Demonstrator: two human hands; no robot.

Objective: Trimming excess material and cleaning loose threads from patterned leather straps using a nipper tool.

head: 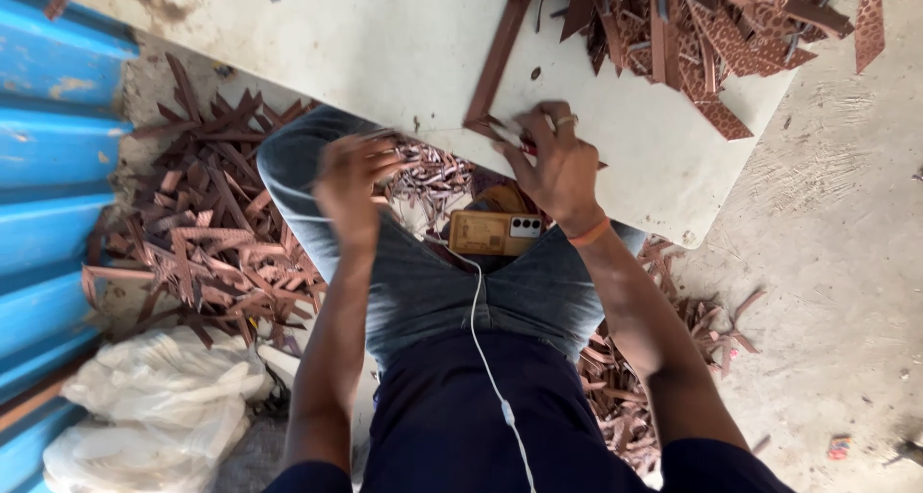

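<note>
I am pressing my right grip (556,161) down on a small brown strip piece (500,127) that is lying flat at the near edge of the white counter (385,50). The piece is reddish brown, narrow and flat, and my fingers are covering most of it, so its full shape is hidden. It is touching the lower end of a long brown strip (498,55), which is lying flat and running diagonally up the counter away from me, the two meeting in a corner. My left grip (348,180) is hovering blurred above my knee, just off the counter edge, with nothing visibly in it.
</note>
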